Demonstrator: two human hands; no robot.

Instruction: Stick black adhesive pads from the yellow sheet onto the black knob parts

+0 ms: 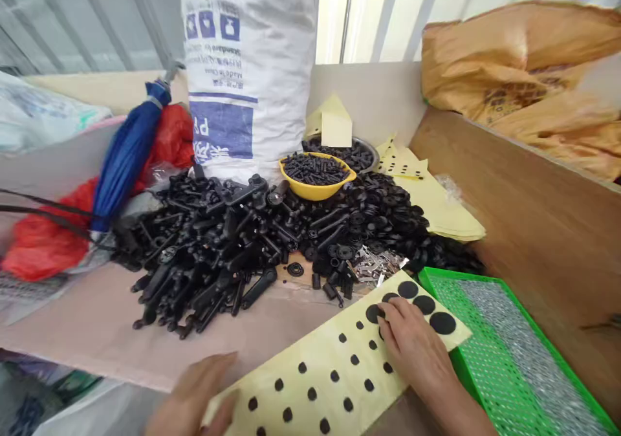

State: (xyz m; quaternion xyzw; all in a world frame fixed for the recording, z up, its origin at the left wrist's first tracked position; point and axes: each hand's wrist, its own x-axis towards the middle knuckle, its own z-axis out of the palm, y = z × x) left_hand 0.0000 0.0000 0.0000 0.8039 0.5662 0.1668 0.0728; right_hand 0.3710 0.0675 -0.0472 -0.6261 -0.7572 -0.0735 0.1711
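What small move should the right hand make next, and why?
Probably lift the edge of the large black dot by the right hand's fingers: they are already at its rim, while the left hand is at the yellow sheet's near end.

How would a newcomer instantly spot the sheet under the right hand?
Find the lower-right green basket. Left of it, under the right hand, lies a long yellow sheet. Unlike yellow sheets farther back, it shows large black discs at one end.

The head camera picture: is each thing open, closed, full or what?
Blue umbrella: furled
White sack: upright
Yellow bowl: full of black pieces
Green basket: partly covered with silvery pieces
Dotted sheet: spread out
Right hand: on the dotted sheet
Left hand: blurred, at its edge
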